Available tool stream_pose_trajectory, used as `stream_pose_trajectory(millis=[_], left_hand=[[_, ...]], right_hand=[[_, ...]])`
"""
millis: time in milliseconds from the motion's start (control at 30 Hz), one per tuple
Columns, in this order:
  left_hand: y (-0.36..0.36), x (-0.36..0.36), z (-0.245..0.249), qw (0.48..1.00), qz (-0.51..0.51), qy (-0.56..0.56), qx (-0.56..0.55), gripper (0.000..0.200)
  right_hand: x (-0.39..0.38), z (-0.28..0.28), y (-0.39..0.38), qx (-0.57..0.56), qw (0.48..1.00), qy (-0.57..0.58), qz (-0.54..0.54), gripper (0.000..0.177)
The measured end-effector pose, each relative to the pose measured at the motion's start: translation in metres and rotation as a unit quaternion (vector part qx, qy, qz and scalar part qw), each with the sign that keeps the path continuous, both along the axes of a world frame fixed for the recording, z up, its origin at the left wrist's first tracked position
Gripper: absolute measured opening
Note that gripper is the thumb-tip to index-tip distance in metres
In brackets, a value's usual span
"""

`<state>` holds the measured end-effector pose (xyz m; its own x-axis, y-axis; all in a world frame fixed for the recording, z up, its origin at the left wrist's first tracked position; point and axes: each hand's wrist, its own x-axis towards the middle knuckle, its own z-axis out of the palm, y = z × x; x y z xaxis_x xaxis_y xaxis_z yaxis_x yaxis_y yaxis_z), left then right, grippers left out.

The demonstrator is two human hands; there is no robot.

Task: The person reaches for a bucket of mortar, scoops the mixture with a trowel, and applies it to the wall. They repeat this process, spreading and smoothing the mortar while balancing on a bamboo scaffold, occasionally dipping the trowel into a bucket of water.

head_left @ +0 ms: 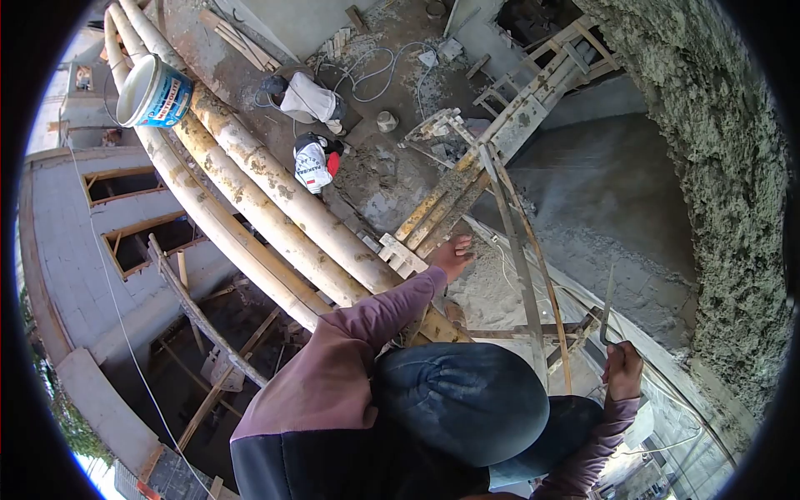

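Observation:
My left hand [452, 257] reaches forward with its fingers apart and nothing in them, near a wooden plank [433, 221] below. My right hand [623, 371] is closed around the handle of a trowel [609, 292], whose thin blade points up and is seen edge-on. Right of the trowel rises a wall of rough grey plaster [708, 208]. Thick bamboo poles [250, 175] run from the upper left to beneath my bent legs [462, 400]. On their far end stands a white and blue bucket [167, 96]; what it holds is hard to make out.
Far below, two people [312, 100] [312, 162] work on a muddy floor near a small bucket [387, 122] and a hose [367, 75]. Upright wooden slats [521, 242] cross before me. To the left are framed openings [154, 237] and a deep drop with braces.

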<state>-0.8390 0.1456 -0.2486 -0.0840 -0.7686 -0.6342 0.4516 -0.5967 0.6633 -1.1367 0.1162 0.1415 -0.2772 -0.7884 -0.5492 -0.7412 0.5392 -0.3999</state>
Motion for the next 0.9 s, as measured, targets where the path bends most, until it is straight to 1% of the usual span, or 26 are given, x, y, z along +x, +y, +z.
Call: stream_pose_trajectory(millis=[67,133,267,300,367,400,433,467,500,533,567,600,633,667,700,733,767,833,867,900], left_hand=[[0.010,0.009,0.018,0.998,-0.027,-0.048,-0.019,0.048],[0.016,0.017,0.018,0.997,-0.034,-0.064,-0.031,0.048],[0.020,0.032,0.025,0.994,-0.032,-0.088,-0.058,0.048],[0.019,0.038,0.025,0.991,-0.028,-0.109,-0.066,0.047],[0.015,0.040,0.024,0.986,-0.050,-0.130,-0.094,0.047],[0.009,0.046,0.038,0.974,-0.083,-0.161,-0.133,0.045],[0.004,0.045,0.028,0.984,-0.066,-0.118,-0.118,0.044],[-0.003,0.051,0.018,0.964,-0.132,-0.167,-0.162,0.045],[-0.014,0.054,0.037,0.955,-0.164,-0.172,-0.177,0.047],[-0.021,0.058,0.020,0.937,-0.175,-0.182,-0.243,0.046],[-0.034,0.057,0.045,0.933,-0.200,-0.200,-0.223,0.045],[-0.049,0.060,0.050,0.927,-0.256,-0.189,-0.201,0.044],[-0.060,0.060,0.055,0.942,-0.250,-0.094,-0.203,0.038],[-0.069,0.047,0.137,0.975,-0.211,0.041,-0.048,0.040],[-0.082,0.047,0.151,0.940,-0.152,0.296,0.074,0.043],[-0.088,0.046,0.138,0.978,-0.166,0.125,-0.020,0.048],[-0.080,0.011,0.195,0.949,-0.205,-0.203,-0.128,0.050],[-0.091,0.012,0.186,0.945,-0.248,-0.167,-0.136,0.050],[-0.097,0.014,0.174,0.919,-0.294,-0.204,-0.168,0.049],[-0.102,0.015,0.163,0.888,-0.337,-0.243,-0.199,0.048]], right_hand=[[0.001,0.001,0.001,-0.003,1.000,-0.004,0.003,0.021],[-0.006,0.001,0.003,0.000,1.000,-0.011,0.010,0.021],[0.009,0.015,0.001,-0.007,0.999,0.001,0.036,0.021],[0.009,0.015,0.000,-0.012,0.999,-0.008,0.044,0.021],[-0.006,0.022,0.007,-0.028,0.999,-0.009,0.030,0.021],[-0.030,0.017,0.016,-0.042,0.998,-0.018,0.035,0.022],[-0.027,0.033,0.015,-0.024,0.999,0.022,0.030,0.022],[-0.050,0.030,0.026,-0.065,0.991,0.076,0.091,0.023],[-0.061,0.035,0.036,-0.076,0.986,0.114,0.097,0.025],[-0.077,0.035,0.051,-0.053,0.989,0.126,0.060,0.029],[-0.094,0.032,0.072,-0.068,0.985,0.148,0.064,0.032],[-0.112,0.025,0.096,-0.038,0.984,0.172,0.032,0.033],[-0.126,0.018,0.126,-0.006,0.982,0.186,0.007,0.035],[-0.134,0.014,0.162,0.010,0.981,0.191,-0.041,0.035],[-0.141,0.012,0.193,0.025,0.977,0.194,-0.082,0.036],[-0.148,0.007,0.220,0.038,0.973,0.196,-0.117,0.037],[-0.159,0.002,0.254,0.022,0.975,0.160,-0.153,0.039],[-0.176,-0.004,0.314,0.054,0.953,0.186,-0.232,0.040],[-0.179,0.001,0.334,0.044,0.944,0.202,-0.258,0.041],[-0.187,-0.007,0.363,-0.020,0.934,0.242,-0.260,0.040]])
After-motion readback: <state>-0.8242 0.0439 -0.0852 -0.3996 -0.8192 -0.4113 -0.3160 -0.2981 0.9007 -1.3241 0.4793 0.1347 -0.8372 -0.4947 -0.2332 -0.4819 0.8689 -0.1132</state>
